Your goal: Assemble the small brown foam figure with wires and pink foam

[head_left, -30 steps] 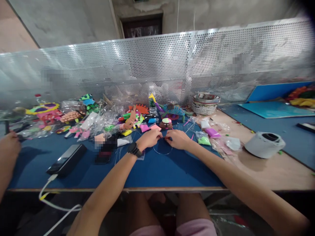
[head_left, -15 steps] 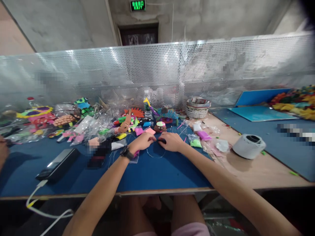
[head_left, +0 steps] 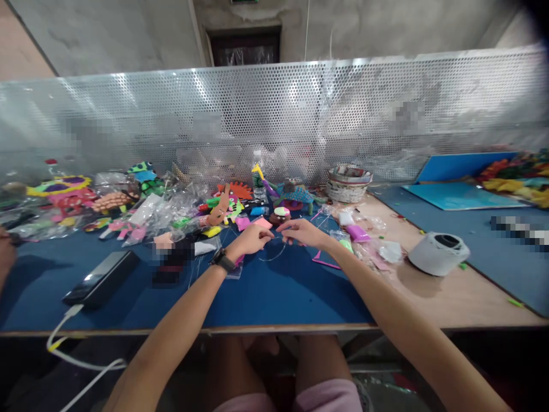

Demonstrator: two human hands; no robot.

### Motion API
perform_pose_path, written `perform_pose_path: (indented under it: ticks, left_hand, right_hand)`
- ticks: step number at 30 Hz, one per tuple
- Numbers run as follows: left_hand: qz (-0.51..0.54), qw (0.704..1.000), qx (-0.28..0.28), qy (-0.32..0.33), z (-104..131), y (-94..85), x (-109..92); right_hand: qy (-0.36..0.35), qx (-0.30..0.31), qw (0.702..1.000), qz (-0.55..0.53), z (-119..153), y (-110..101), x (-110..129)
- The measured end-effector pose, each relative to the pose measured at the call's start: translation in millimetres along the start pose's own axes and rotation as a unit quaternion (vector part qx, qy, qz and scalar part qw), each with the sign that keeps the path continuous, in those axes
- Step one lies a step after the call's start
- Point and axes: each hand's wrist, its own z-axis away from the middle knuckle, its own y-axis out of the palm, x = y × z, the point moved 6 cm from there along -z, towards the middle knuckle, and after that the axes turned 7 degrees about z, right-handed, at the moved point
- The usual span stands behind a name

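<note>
My left hand [head_left: 254, 238] is closed in a pinch at the middle of the blue mat, with a dark watch on its wrist. Close by on the right, my right hand [head_left: 303, 233] bends its thumb and fingers together. A thin, pale wire [head_left: 274, 257] runs between the fingertips and curves in a loop just above the mat. Right behind the hands sits a small brown clay figure [head_left: 281, 216] with eyes and a pink and white top. A pink plastic tool [head_left: 326, 262] lies beside my right forearm.
Clay animals and clear bags crowd the back left. A black power bank [head_left: 103, 277] with a white cable lies front left. Clay packets [head_left: 358, 233], a white paper roll [head_left: 438, 253] and a woven basket [head_left: 348, 183] are to the right. Another person's hand [head_left: 6, 257] shows at far left.
My right hand has lifted slightly and opened its grasp into a looser pinch; the dark thing at its fingertips no longer shows. The pink tool has come into fuller view.
</note>
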Motion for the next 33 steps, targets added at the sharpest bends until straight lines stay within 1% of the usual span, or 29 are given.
perform_pose_path:
  ticks: [1,2,3,5,7,8,11,13,14,17,20,22,28,33]
  left_hand:
    - [0.041,0.999,0.002,-0.032,-1,-0.7,6]
    - [0.083,0.995,0.005,-0.062,-1,-1.2,11]
    - [0.124,0.988,0.010,-0.087,-2,-1.6,14]
    - [0.189,0.973,0.026,-0.126,0,-2.6,18]
    - [0.219,0.964,0.045,-0.145,2,-5.3,18]
    - [0.224,0.961,0.056,-0.151,4,-6.9,17]
    - [0.218,0.959,0.091,-0.155,8,-10.7,14]
    - [0.179,0.969,0.103,-0.134,9,-12.3,12]
    - [0.145,0.978,0.099,-0.114,8,-13.1,10]
    - [0.031,0.997,0.069,-0.034,5,-12.4,4]
    - [-0.028,0.997,0.046,0.047,2,-7.2,-4]
    - [-0.055,0.994,0.041,0.080,2,-4.4,-8]
    - [-0.135,0.982,0.058,0.116,4,-3.6,-16]
    - [-0.188,0.972,0.076,0.117,3,-4.2,-24]
  right_hand:
    - [-0.014,0.012,0.999,-0.033,0,0,0]
    - [-0.035,0.013,0.998,-0.043,-1,0,2]
    - [-0.060,0.002,0.998,-0.033,-1,-2,4]
    - [-0.101,-0.046,0.994,0.023,0,-4,8]
    - [-0.112,-0.083,0.987,0.078,1,-5,9]
    - [-0.110,-0.085,0.986,0.095,1,-4,7]
    - [-0.098,-0.054,0.987,0.111,1,-1,-1]
    - [-0.091,-0.039,0.989,0.114,1,-1,-7]
    - [-0.087,-0.036,0.989,0.116,0,-1,-10]
    - [-0.088,-0.037,0.987,0.128,0,-2,-13]
    - [-0.097,-0.051,0.982,0.153,0,-2,-10]
    - [-0.108,-0.056,0.978,0.168,1,-1,-6]
    - [-0.138,-0.069,0.962,0.224,4,4,5]
    - [-0.163,-0.057,0.951,0.255,3,11,7]
